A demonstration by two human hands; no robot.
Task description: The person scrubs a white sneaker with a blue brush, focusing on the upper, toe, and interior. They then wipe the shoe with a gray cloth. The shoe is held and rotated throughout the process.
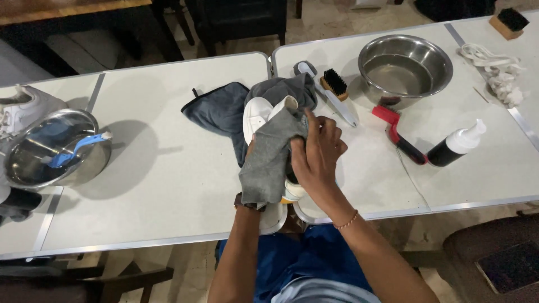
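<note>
Right hand (316, 157) presses closed fingers on a grey cloth (269, 160) wrapping a white leather sneaker (258, 115); left hand (251, 148) hides beneath, grip unclear.

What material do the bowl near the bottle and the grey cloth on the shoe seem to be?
The bowl looks like polished steel: silvery, with mirror-like reflections. The grey cloth seems a soft, matte textile, perhaps microfibre: it drapes and folds over the white shoe.
</note>
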